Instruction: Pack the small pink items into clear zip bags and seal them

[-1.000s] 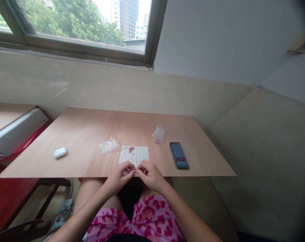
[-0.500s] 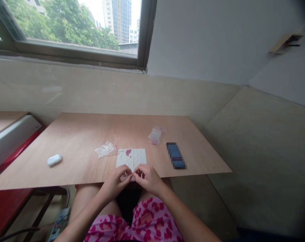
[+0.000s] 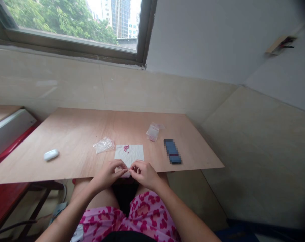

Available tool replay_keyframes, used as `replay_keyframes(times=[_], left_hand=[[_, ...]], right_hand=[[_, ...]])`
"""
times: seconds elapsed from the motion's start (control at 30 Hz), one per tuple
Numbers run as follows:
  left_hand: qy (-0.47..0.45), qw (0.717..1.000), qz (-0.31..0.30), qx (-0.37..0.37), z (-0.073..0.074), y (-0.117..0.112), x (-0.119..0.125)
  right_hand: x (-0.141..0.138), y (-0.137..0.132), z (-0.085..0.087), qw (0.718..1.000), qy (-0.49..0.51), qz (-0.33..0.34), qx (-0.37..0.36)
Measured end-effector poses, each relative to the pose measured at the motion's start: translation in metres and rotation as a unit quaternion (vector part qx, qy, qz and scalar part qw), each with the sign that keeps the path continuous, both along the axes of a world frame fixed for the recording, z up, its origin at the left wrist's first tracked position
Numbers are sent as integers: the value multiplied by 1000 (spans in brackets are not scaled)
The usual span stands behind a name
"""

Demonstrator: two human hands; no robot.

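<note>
Over the near edge of a white paper sheet (image 3: 136,153), my left hand (image 3: 112,173) and my right hand (image 3: 143,173) meet, thumbs and forefingers pinched together. Something tiny or thin seems to be between the fingertips, too small to name. Several small pink-red beads (image 3: 126,148) lie in a cluster on the far part of the sheet. Left of the paper is a crumpled clear plastic bag (image 3: 104,145). A second clear bag (image 3: 153,132), with some pink bits at its lower end, rests farther back to the right.
On the wooden table (image 3: 77,134) a white rounded case (image 3: 51,154) lies at the left. A dark, pixelated phone-like slab (image 3: 173,152) is on the right. The table's front edge runs just under my wrists. A wall and window (image 3: 74,27) stand behind.
The whole view has shifted slightly, so the table appears a little higher and to the left. My hands stay pinched together over the paper; their fingertips sit slightly farther apart.
</note>
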State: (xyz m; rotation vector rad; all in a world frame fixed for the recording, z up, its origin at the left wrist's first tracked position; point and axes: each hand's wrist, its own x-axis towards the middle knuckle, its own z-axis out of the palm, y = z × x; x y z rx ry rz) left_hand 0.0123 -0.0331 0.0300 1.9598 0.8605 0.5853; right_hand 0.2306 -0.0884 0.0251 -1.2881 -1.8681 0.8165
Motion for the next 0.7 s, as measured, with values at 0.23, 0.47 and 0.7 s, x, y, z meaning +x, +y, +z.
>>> replay_keyframes(times=[0.23,0.47,0.7], left_hand=[[23,1000,14,5,2,15,-15],[22,998,24,-47,9,22,-22],[0,996,29,-80,11,27,-27]], right_hand=[[4,5,0,1000,1,1,5],[9,10,2,1000,25,-4,-4],[9,13,5,999,45,-14,-17]])
